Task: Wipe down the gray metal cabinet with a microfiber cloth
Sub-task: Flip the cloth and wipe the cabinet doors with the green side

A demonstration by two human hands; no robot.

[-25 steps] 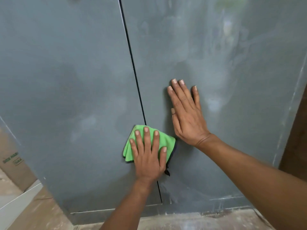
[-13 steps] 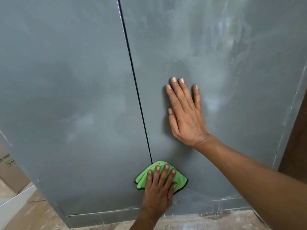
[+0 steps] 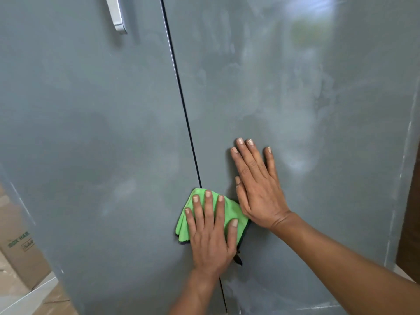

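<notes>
**A:** 2 doors on the gray metal cabinet (image 3: 91, 133), split by a dark vertical seam (image 3: 181, 98). Judging by look: rigid sheet metal, heavy, won't shift under a wipe but a door could flex or rattle inward. Smooth painted face, slick, shows every smear. Hazy streaks across the right door (image 3: 295, 98), so that panel looks far from done

**B:** Grab points?

**A:** Only 1 visible: a silver handle (image 3: 117, 14) at the top of the left door. Nothing needs gripping here though, flat pressure is enough

**B:** Cloth?

**A:** Green microfiber cloth (image 3: 184, 226), bunched, lying against the cabinet low down, right across the seam. Soft, light, no stiffness of its own. Likely drags well on paint but will crumple or slide out if pressed unevenly. Dark edging and a small tag hang below it. Best held under a flat palm, not pinched

**B:** Hands?

**A:** Left hand (image 3: 211, 237) flat on the cloth, 4 fingers straight and slightly spread pointing up, thumb out to the right side, pressing it to the metal. Forearm comes up from below. Right hand (image 3: 256, 189) flat on the bare right door just beside the cloth, fingers straight and close together, holding nothing. Reads as bracing the door. Right forearm runs in from lower right

**B:** Risk?

**A:** Bare palm on the paint probably leaves a fresh print
</notes>
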